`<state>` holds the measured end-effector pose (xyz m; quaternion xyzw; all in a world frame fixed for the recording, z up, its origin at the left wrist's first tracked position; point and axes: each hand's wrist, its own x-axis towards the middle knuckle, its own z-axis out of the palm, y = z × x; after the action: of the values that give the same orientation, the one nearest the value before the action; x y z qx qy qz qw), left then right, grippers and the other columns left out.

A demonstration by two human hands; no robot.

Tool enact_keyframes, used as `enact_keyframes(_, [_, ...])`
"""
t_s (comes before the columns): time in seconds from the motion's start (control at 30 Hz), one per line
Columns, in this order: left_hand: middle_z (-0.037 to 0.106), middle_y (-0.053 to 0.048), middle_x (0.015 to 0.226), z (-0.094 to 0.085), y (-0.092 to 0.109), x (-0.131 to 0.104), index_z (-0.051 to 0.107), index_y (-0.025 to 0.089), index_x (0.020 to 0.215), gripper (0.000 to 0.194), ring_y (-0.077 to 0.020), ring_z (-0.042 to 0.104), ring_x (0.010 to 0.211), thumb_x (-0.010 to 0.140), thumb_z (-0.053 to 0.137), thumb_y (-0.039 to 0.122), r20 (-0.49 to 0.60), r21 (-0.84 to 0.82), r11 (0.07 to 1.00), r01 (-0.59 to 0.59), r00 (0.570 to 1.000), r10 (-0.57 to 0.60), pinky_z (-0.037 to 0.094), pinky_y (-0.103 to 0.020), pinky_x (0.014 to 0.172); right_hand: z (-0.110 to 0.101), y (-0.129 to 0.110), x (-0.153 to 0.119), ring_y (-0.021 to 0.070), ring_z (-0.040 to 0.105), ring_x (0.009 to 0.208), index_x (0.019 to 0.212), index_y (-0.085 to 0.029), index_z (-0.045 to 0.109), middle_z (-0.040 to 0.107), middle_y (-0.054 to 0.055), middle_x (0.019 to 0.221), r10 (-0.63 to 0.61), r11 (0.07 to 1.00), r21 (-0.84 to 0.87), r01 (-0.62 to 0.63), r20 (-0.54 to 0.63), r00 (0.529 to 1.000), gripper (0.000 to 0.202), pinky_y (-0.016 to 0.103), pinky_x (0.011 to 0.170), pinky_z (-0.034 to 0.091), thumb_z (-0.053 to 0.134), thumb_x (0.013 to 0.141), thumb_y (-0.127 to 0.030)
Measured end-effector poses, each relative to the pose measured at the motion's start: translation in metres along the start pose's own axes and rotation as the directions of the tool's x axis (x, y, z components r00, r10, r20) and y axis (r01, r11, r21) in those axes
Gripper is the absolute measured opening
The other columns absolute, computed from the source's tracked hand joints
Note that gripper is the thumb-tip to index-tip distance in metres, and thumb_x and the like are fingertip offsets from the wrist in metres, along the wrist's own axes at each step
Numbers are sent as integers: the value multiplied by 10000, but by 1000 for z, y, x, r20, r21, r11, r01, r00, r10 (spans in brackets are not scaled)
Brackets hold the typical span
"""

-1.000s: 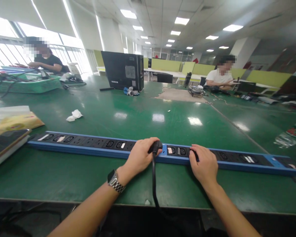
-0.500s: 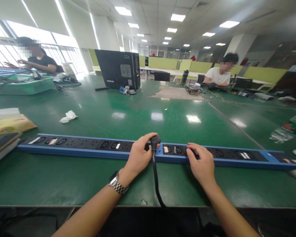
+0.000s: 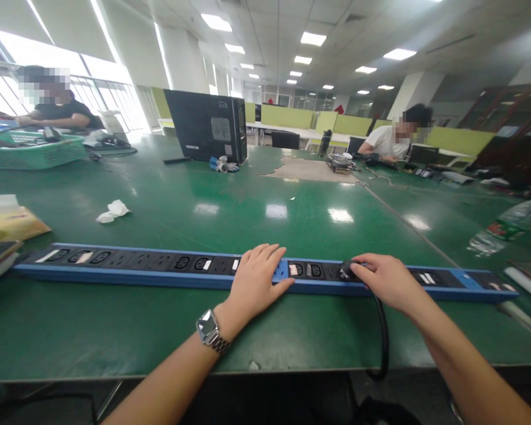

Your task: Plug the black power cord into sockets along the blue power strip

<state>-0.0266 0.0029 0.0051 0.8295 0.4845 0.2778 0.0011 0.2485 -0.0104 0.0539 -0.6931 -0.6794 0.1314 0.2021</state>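
A long blue power strip [image 3: 150, 277] with black sockets lies across the green table near its front edge. My left hand [image 3: 259, 274] rests over the strip left of its middle, fingers stretched out and holding nothing. On that wrist is a watch with a metal band. My right hand [image 3: 383, 280] pinches a black power plug [image 3: 347, 270] at the strip, right of the middle. The plug's prongs are hidden, so I cannot tell whether they sit in a socket. From the plug a thick black cable [image 3: 384, 330] curves down past the table edge.
A black computer case [image 3: 206, 127] stands at the back with gloves [image 3: 223, 165] before it. Crumpled tissue [image 3: 114, 211], a yellow packet [image 3: 15, 224] and a green basket [image 3: 39, 154] are on the left. A plastic bottle [image 3: 508, 224] lies at right. Two people sit farther back.
The plug has gone from my left hand to my right hand and shifted right along the strip. My left hand has opened and flattened onto the strip.
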Motion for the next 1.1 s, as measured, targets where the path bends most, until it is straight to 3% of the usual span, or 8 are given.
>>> enact_keyframes(0.1, [650,-101,1285,2,-6,-1,604,188,1251,486,-307,545,1227,867,648,483,27,32,999,4,1000,-5,392,-500,1049,2,-8,7,213,672,694,1055,-159,756,741,52,750,-51,998,-39,55,94,994,436,299,637,460,475,843,-416])
enact_keyframes(0.33, [657,-70,1277,2,-3,-3,604,212,1234,441,-265,575,1181,895,610,495,37,29,999,-25,999,24,373,-467,1037,10,-33,6,267,700,934,988,-192,775,768,81,994,-31,955,-296,33,10,999,363,332,785,481,473,853,-342])
enact_keyframes(0.57, [664,-66,1259,3,-4,-3,601,210,1213,426,-263,582,1153,900,602,500,24,48,998,-37,999,36,371,-458,1020,27,-38,-3,249,701,825,1068,-177,729,761,101,885,-28,938,-346,22,-12,1000,340,306,678,441,484,889,-332])
enact_keyframes(0.7, [666,-65,1252,2,-4,-3,603,215,1206,416,-260,585,1146,898,611,495,22,47,998,-34,999,33,372,-455,1015,6,-33,-15,210,673,693,1034,-208,730,744,49,764,-56,972,-234,19,-150,987,318,287,617,412,497,893,-373])
enact_keyframes(0.77, [665,-65,1252,2,-4,-3,600,214,1210,418,-263,585,1148,898,611,492,26,44,998,-40,999,38,371,-457,1015,-17,-20,-16,211,663,670,1025,-229,732,740,39,740,-34,982,-189,-22,-289,957,324,287,595,403,535,868,-433])
enact_keyframes(0.83, [663,-65,1254,2,-3,-3,596,210,1216,421,-267,584,1148,901,608,488,27,44,998,-44,999,42,370,-461,1016,-42,5,-13,228,663,669,982,-237,745,740,46,725,3,978,-197,-75,-344,939,312,295,583,396,600,814,-456])
enact_keyframes(0.97, [666,-67,1241,3,-3,-2,597,211,1215,423,-271,586,1135,898,613,491,22,45,998,-44,999,43,374,-462,1006,-69,71,-4,242,644,603,856,-227,764,708,54,633,127,950,-259,-176,-195,972,198,320,578,396,659,770,-369])
enact_keyframes(1.1, [663,-68,1243,4,-4,-3,598,212,1214,425,-272,582,1137,897,612,495,17,48,998,-49,999,48,371,-461,1012,-64,111,-3,241,652,618,866,-232,757,709,65,659,141,954,-246,-171,-136,981,170,333,603,404,672,786,-356])
